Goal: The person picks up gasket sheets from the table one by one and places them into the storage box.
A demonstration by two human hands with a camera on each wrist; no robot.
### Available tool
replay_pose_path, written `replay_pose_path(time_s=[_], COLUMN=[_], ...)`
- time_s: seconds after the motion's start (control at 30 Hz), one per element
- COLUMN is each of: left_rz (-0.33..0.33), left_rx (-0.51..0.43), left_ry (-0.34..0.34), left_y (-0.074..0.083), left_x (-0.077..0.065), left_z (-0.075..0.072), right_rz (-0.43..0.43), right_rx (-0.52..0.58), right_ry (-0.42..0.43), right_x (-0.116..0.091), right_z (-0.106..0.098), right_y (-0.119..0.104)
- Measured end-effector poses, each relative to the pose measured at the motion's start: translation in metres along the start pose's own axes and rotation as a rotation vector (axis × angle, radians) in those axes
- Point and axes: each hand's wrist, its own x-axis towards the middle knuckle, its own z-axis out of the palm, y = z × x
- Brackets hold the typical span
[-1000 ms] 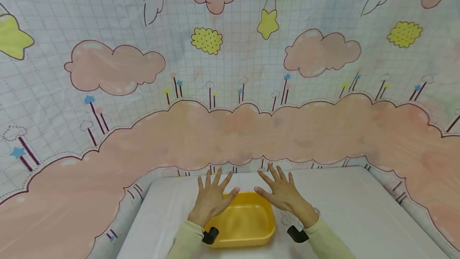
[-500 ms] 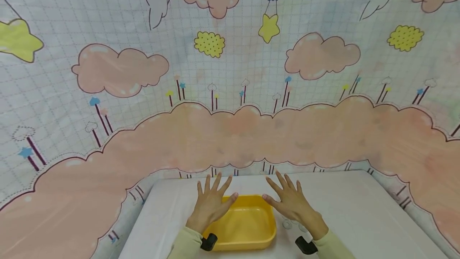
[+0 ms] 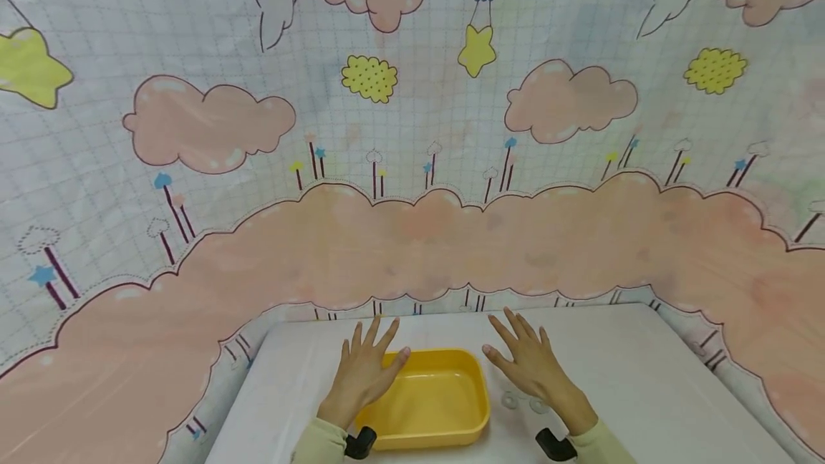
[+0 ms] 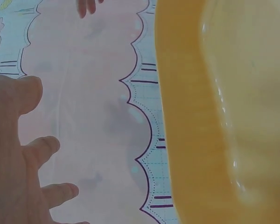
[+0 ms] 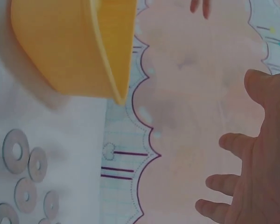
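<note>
A yellow plastic basin (image 3: 433, 407) stands on the white table in the head view. My left hand (image 3: 366, 377) hovers over its left side, fingers spread and holding nothing. To the right of the basin is my right hand (image 3: 538, 371), also spread and holding nothing. Several flat metal washers (image 5: 19, 189) lie on the table beside the basin in the right wrist view. In the head view a few washers (image 3: 538, 405) show between the basin and my right hand, which partly hides the group. Both wrist views show the basin's wall and rim close by.
The white table (image 3: 644, 392) extends to both sides of the basin. Behind it hangs a cloth backdrop (image 3: 412, 249) printed with clouds and stars. Each wrist carries a black strap-on device (image 3: 556, 444).
My hands have moved apart: the left has shifted left, the right has shifted right. The washers are more uncovered, and the basin has stayed in place. The head view has tilted slightly.
</note>
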Motion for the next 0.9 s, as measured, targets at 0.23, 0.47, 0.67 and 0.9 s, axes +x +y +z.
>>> replay_pose_path(time_s=[0.23, 0.47, 0.67, 0.9], left_rz=[-0.014, -0.051, -0.079, -0.091], left_rx=[-0.035, -0.095, -0.147, -0.184], left_ry=[0.013, 0.014, 0.028, 0.044], left_y=[-0.010, -0.021, -0.031, -0.041], left_x=[-0.005, -0.010, -0.015, -0.022], left_z=[-0.001, 0.000, 0.000, 0.003], right_rz=[0.029, 0.050, 0.047, 0.048], right_rx=[0.016, 0.025, 0.046, 0.112], right_ry=[0.019, 0.051, 0.067, 0.099], right_x=[-0.006, -0.012, -0.016, -0.024], right_z=[-0.001, -0.003, 0.001, 0.005], right_y=[0.010, 0.020, 0.030, 0.045])
